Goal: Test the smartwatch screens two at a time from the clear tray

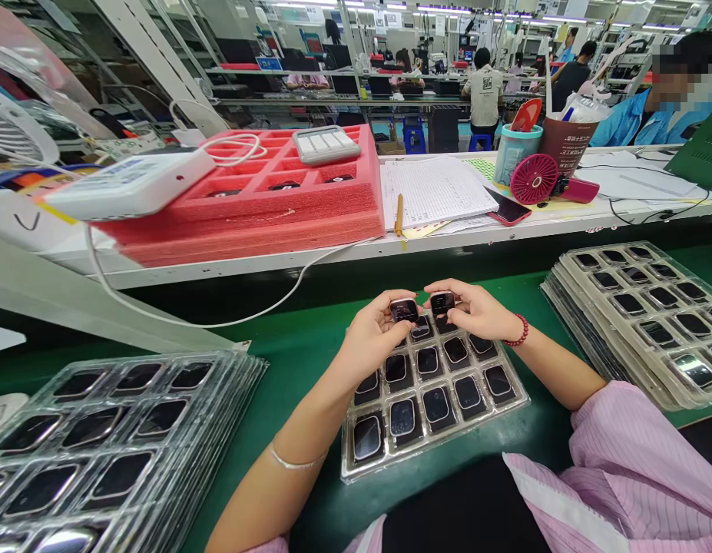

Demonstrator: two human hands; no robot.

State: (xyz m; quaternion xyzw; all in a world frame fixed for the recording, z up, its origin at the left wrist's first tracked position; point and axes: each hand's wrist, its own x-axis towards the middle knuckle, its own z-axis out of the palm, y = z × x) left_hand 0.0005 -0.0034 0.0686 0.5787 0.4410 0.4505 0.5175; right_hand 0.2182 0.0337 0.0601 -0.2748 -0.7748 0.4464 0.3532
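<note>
Above the far edge of a clear plastic tray (359, 470), each of my hands grips a square smartwatch body with a dark glass face. My left hand (374, 330) is closed on one watch (404, 310), thumb below and fingers behind. Pinched at its edges, the other watch (442, 302) is in my right hand (476, 309). Both faces point toward me, with faint light marks on them. More watch bodies lie face up in the tray's pockets, such as this one (436, 405). My hands hide part of the far row.
Stacked trays of watches stand at left (177, 384) and right (649, 307) on the green mat (298, 338). On the shelf sit red foam (252, 223), a white device (130, 184), papers (436, 188), a pen (399, 215), a phone (508, 207) and a small fan (534, 179). A white cable (240, 324) droops.
</note>
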